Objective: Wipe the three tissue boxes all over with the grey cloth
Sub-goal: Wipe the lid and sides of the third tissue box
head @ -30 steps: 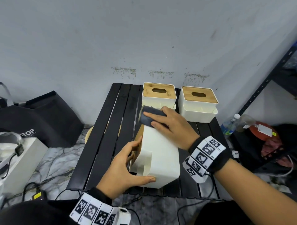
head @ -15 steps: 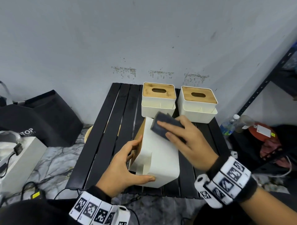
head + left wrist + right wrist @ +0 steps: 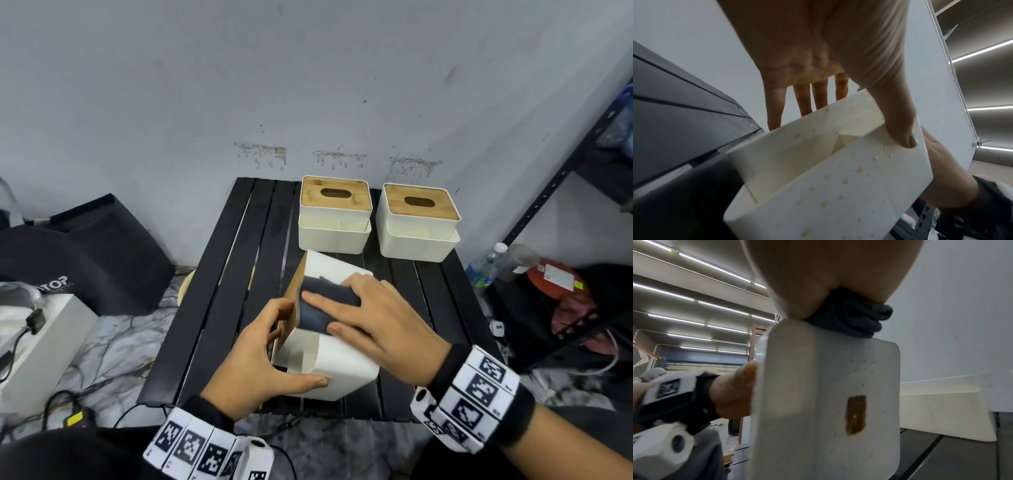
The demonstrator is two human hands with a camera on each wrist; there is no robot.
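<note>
**A:** Which step is this?

**B:** I'd say the first of the three boxes is being wiped. The tipped tissue box (image 3: 327, 346) lies on its side at the near part of the black slatted bench (image 3: 219, 294), wooden lid facing left. The right hand (image 3: 383, 329) presses the grey cloth (image 3: 325, 308) flat on the upturned side, fingers straight over it, close to the lid edge.

**A:** And the other grip?

**B:** The left hand (image 3: 260, 356) steadies the box: thumb curled onto the near face, fingers round the lid side. The left wrist view shows that thumb (image 3: 900, 128) pressing the white wall.

**A:** The other two?

**B:** The left rear box (image 3: 334, 236) and the right rear box (image 3: 416, 240) stand upright by the wall, apart from both hands, seemingly still to do.

**A:** Next move?

**B:** Probably finish this side, then roll the box to a fresh face. The right wrist view shows a brown smear (image 3: 856, 414) that wants firm rubbing.
</note>
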